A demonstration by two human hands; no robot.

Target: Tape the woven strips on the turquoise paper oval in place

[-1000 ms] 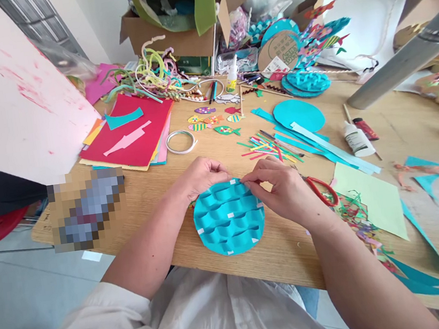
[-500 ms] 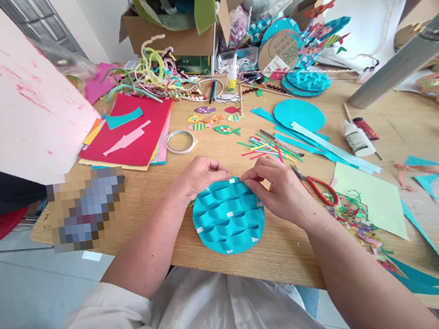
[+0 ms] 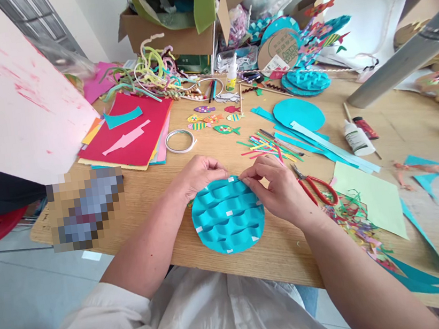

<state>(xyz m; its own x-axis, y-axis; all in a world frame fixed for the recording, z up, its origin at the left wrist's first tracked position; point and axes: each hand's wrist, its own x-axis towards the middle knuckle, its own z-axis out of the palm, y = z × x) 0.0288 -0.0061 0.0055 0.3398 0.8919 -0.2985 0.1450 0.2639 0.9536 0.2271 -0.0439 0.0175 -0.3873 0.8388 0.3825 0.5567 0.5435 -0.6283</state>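
Note:
A round turquoise paper disc [image 3: 229, 222] lies near the table's front edge, with wavy paper strips across it and several small white tape pieces on it. At its upper left edge, my left hand [image 3: 205, 176] has its fingers pinched together on the rim. My right hand [image 3: 273, 184] pinches the upper right edge between thumb and forefinger. Whether a small piece sits between the fingertips is hidden. Red-handled scissors [image 3: 319, 188] lie just right of my right hand. Thin coloured paper strips [image 3: 265, 145] are scattered beyond it.
Red paper sheets [image 3: 129, 128] and a tape roll [image 3: 181, 141] lie to the left. Paper fish [image 3: 227, 129] and a plain turquoise disc [image 3: 298, 114] lie farther back. A glue bottle [image 3: 357, 138], green paper [image 3: 373, 198] and a grey post [image 3: 396, 63] stand or lie rightward.

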